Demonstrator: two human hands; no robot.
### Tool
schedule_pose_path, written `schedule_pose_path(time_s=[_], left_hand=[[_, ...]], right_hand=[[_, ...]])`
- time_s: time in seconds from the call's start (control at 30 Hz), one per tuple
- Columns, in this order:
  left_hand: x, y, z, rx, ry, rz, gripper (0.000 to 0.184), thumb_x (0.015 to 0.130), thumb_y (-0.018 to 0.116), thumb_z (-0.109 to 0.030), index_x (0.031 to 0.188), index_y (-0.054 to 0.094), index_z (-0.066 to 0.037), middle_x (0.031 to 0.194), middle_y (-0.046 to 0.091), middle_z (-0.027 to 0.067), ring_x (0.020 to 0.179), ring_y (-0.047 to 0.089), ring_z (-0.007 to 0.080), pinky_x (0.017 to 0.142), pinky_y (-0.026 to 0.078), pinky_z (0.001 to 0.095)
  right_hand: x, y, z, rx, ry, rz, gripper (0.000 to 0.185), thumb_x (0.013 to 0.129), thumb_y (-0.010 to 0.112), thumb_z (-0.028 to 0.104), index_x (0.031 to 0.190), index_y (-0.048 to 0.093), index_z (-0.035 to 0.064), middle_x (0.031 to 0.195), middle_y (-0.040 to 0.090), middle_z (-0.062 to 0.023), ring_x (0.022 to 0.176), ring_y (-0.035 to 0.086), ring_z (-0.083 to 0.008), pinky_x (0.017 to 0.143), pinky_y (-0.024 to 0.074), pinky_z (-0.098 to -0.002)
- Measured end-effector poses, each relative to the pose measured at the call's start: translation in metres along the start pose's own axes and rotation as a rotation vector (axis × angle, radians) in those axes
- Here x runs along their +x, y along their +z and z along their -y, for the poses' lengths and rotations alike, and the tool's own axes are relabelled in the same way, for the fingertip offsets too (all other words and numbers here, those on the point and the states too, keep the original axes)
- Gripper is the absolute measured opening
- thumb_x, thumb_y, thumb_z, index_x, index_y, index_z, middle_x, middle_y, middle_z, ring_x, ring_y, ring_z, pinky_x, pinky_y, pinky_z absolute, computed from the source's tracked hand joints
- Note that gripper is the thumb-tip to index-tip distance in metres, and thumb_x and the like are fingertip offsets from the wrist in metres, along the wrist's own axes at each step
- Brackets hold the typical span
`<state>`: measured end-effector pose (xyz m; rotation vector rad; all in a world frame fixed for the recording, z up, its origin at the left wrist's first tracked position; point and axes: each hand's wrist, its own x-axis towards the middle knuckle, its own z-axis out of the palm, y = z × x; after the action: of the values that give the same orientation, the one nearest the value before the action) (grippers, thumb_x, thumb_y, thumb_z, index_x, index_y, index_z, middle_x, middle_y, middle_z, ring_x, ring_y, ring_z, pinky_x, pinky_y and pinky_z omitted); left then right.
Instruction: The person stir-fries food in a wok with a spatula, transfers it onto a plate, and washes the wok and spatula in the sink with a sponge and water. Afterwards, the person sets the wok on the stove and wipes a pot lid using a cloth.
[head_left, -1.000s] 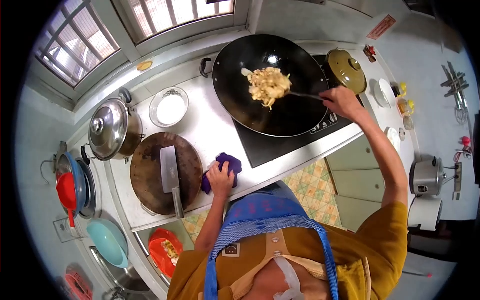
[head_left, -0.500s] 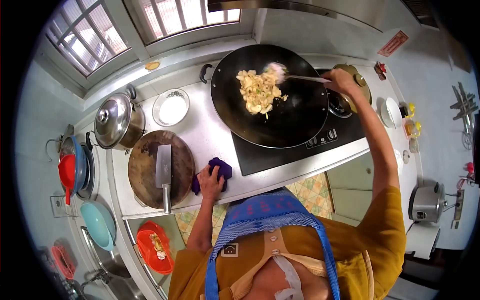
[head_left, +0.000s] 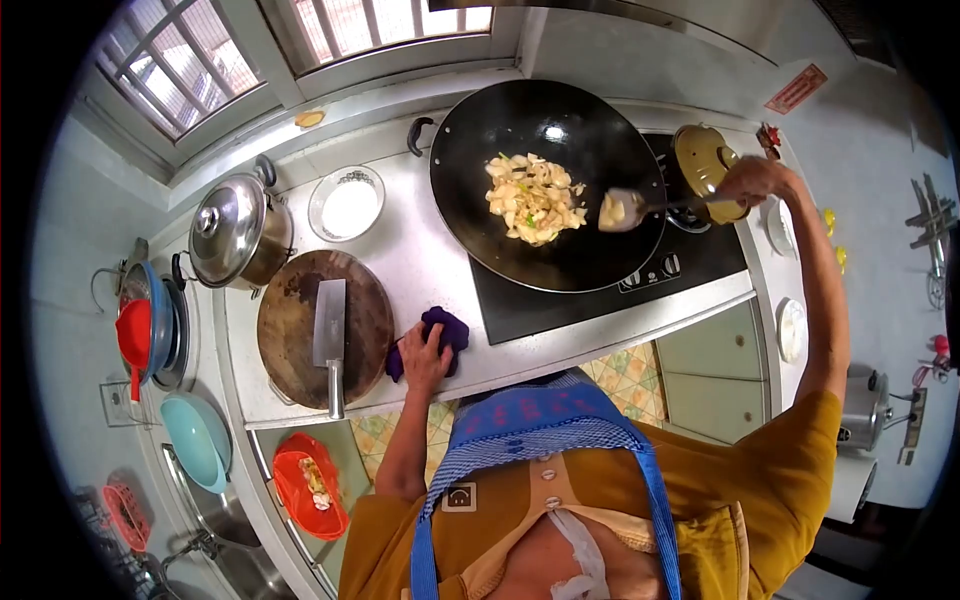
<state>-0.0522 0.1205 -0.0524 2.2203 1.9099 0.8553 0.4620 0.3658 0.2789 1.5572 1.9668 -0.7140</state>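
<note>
My right hand (head_left: 752, 182) is closed round the handle of a metal spatula (head_left: 621, 210), whose blade hangs over the right side of the black wok (head_left: 540, 110) with some food on it. Chopped pale food with green bits (head_left: 535, 198) lies heaped in the middle of the wok. On the white counter, my left hand (head_left: 425, 358) rests on a dark purple cloth (head_left: 447, 333), fingers spread over it. Left of that hand, a cleaver (head_left: 329, 325) lies on a round wooden chopping board (head_left: 282, 340).
A lidded steel pot (head_left: 232, 235) and a glass bowl with white contents (head_left: 346, 204) stand behind the board. The wok sits on a black stove (head_left: 540, 317), beside a yellow-brown lidded pot (head_left: 702, 160). An orange-red bag (head_left: 300, 485) hangs below the counter.
The spatula has moved from the food to the right side of the wok, and my right hand has gone right with it. The food heap has changed shape. My left hand stays on the cloth.
</note>
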Motion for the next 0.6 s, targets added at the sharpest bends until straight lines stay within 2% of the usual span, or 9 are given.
schedule_pose_path(time_s=[0.03,0.1,0.13,0.17,0.2,0.3,0.4,0.5,0.6], left_hand=[[0.000,-0.001,0.000,-0.004,-0.001,0.001,0.043,0.066,0.062,-0.021,0.107,0.053,-0.012,0.107,0.047,0.0165,0.100,0.045,0.0316,0.083,0.034,0.0430],[-0.001,0.000,0.001,-0.021,-0.013,0.009,0.043,0.066,0.062,-0.021,0.108,0.053,-0.012,0.108,0.047,0.0171,0.100,0.045,0.0324,0.084,0.033,0.0436],[-0.002,0.001,0.001,-0.041,-0.020,0.018,0.044,0.067,0.063,-0.020,0.108,0.053,-0.012,0.109,0.047,0.0177,0.101,0.045,0.0332,0.085,0.033,0.0442],[-0.002,0.002,0.000,-0.043,-0.015,0.018,0.044,0.067,0.063,-0.020,0.108,0.053,-0.012,0.109,0.047,0.0177,0.101,0.045,0.0332,0.085,0.033,0.0442],[-0.002,0.002,0.000,-0.019,-0.004,0.009,0.044,0.066,0.063,-0.021,0.108,0.053,-0.013,0.108,0.047,0.0173,0.100,0.045,0.0322,0.084,0.033,0.0435],[-0.002,0.004,0.002,0.003,0.001,-0.003,0.044,0.066,0.063,-0.021,0.108,0.053,-0.013,0.107,0.048,0.0172,0.100,0.045,0.0322,0.084,0.033,0.0438],[-0.004,0.005,0.004,0.006,-0.002,0.002,0.044,0.066,0.063,-0.020,0.108,0.053,-0.013,0.108,0.048,0.0178,0.100,0.045,0.0333,0.085,0.033,0.0442],[-0.005,0.006,0.004,-0.019,0.020,-0.011,0.043,0.067,0.063,-0.021,0.108,0.053,-0.011,0.108,0.047,0.0177,0.100,0.045,0.0330,0.085,0.033,0.0432],[-0.003,0.003,0.000,-0.006,0.023,0.003,0.041,0.068,0.062,-0.021,0.107,0.053,-0.010,0.107,0.048,0.0177,0.101,0.044,0.0329,0.086,0.032,0.0428]], right_hand=[[0.005,0.013,-0.001,0.113,-0.281,-0.018,0.020,0.080,0.058,0.020,0.092,0.066,0.0057,0.059,0.058,-0.0023,0.046,0.049,-0.0068,0.040,0.0394,-0.0195],[0.008,0.047,0.022,0.482,-0.234,0.002,0.025,0.081,0.058,0.024,0.096,0.063,0.0035,0.062,0.057,-0.0013,0.046,0.047,-0.0042,0.039,0.0375,-0.0168],[0.016,0.068,0.055,0.725,0.105,0.038,0.029,0.082,0.059,0.026,0.099,0.061,0.0027,0.062,0.056,-0.0005,0.046,0.046,-0.0031,0.039,0.0362,-0.0154],[0.034,0.096,0.072,0.867,0.112,-0.018,0.034,0.081,0.061,0.029,0.101,0.059,0.0010,0.060,0.051,0.0018,0.045,0.043,-0.0018,0.039,0.0335,-0.0136],[0.055,0.120,0.084,0.948,0.039,-0.015,0.028,0.081,0.062,0.026,0.093,0.061,0.0008,0.058,0.048,0.0042,0.045,0.042,-0.0018,0.038,0.0310,-0.0133],[0.084,0.167,0.123,1.188,-0.150,-0.217,0.020,0.078,0.065,0.022,0.077,0.060,0.0034,0.057,0.049,0.0045,0.046,0.042,-0.0028,0.039,0.0301,-0.0160],[0.074,0.182,0.137,1.189,-0.162,-0.372,0.016,0.079,0.064,0.020,0.077,0.060,0.0038,0.057,0.049,0.0047,0.048,0.042,-0.0025,0.042,0.0315,-0.0169],[0.030,0.172,0.139,0.972,-0.165,-0.675,0.017,0.079,0.061,0.016,0.088,0.061,0.0009,0.061,0.053,0.0031,0.051,0.044,-0.0036,0.046,0.0355,-0.0195],[-0.014,0.160,0.155,0.558,-0.135,-0.998,0.021,0.077,0.057,0.008,0.097,0.059,0.0005,0.071,0.059,-0.0113,0.056,0.055,-0.0227,0.052,0.0421,-0.0312]])
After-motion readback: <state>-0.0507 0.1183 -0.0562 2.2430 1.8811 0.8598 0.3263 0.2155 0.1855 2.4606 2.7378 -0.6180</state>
